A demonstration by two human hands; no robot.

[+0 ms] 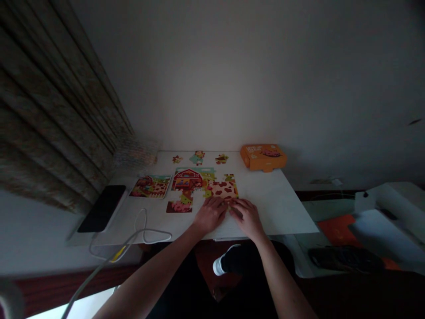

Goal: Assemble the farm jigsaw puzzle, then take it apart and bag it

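Puzzle (204, 186) half built, lying mid desk (282, 208). Left hand (210, 215) and right hand (246, 216) side by side at its near edge, fingers pressed flat on a piece. Fitting step; next needs a snug push. Loose pieces (198, 157) and orange box (263, 157) farther back.

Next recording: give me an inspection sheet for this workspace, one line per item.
Surface: white table, dimly lit.
Job's things: partly assembled farm puzzle; loose pieces behind it; reference picture to its left.
Clutter: orange box; black phone.
Hands: left hand and right hand side by side, pressing at the puzzle's near edge.
Cables: white cable looped over the table's front edge.
Surroundings: curtain on the left, plain wall behind.
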